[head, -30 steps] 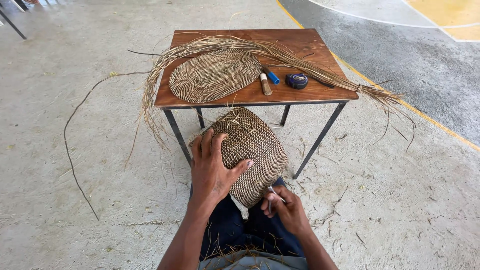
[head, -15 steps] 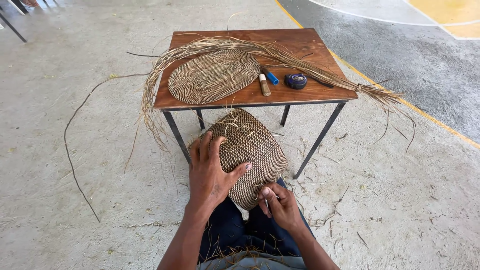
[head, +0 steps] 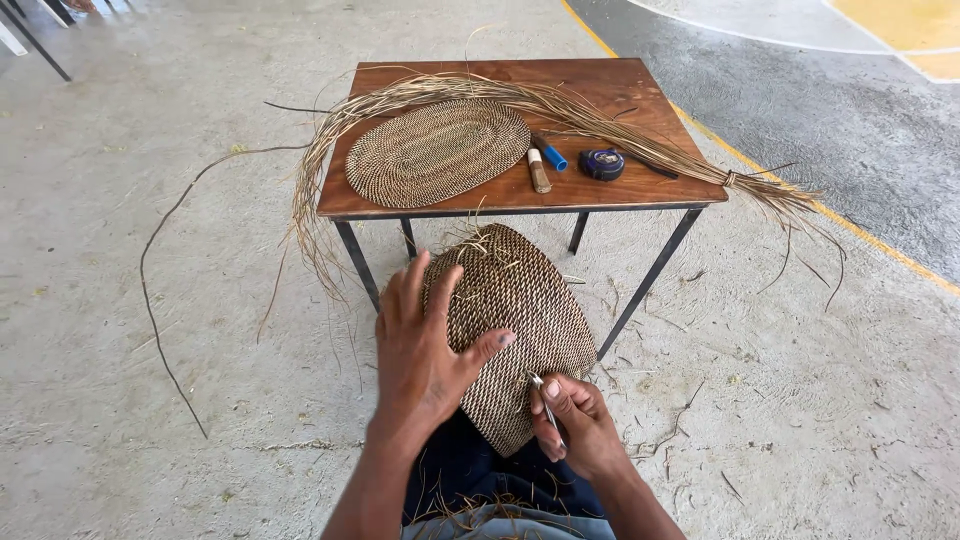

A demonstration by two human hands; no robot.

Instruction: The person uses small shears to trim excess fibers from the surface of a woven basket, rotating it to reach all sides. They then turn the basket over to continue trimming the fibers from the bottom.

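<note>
My left hand (head: 425, 350) lies spread on the brown oval woven mat (head: 515, 325). My right hand (head: 578, 425) pinches a thin metal tool (head: 546, 403) at its rim. The weave looks nearly complete, with loose ends left.

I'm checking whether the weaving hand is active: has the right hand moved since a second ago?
Yes. The right hand has shifted slightly left, in toward the woven mat, judged against the table leg.

Basket (head: 520, 320) and mat (head: 435, 152): tight woven fibre, matt, ribbed. Surface (head: 640, 85): smooth brown wood, slight sheen, on black metal legs (head: 650, 280). Straw (head: 560, 105) dry, loose. Floor (head: 150, 400): rough concrete.
</note>
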